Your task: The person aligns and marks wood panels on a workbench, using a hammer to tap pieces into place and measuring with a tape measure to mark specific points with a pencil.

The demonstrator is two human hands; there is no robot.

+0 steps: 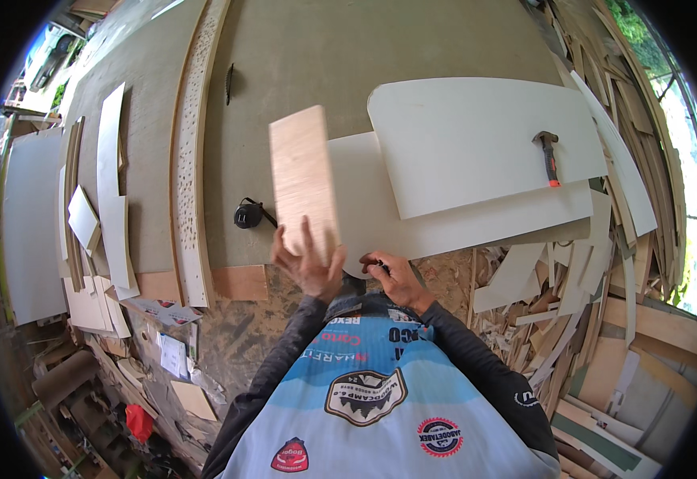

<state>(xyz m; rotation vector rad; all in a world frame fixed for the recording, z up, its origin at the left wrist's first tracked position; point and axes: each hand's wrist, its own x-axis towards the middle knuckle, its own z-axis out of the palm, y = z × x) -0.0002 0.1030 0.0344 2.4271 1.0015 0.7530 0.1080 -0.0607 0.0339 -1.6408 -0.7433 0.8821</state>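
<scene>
My left hand (312, 267) grips the near end of a pale rectangular plywood piece (304, 168), with its fingers spread over the face and edges. The piece stretches away from me and is slightly smeared by motion. Close to my body, my right hand (402, 281) is closed around a small, dark, thin thing (383, 266) that I cannot make out; only its tip shows. Just left of the plywood, a black tape measure (248, 214) rests on the worktable (300, 56). White panels (484, 144) lie overlapped to the right of the plywood.
A hammer (550, 160) with a black and red handle lies on the upper white panel. A long strip with many holes (193, 144) crosses the table at left, near narrow white offcuts (111, 184). Wood scraps (556, 279) are heaped at right. A red cloth-like thing (138, 421) is low left.
</scene>
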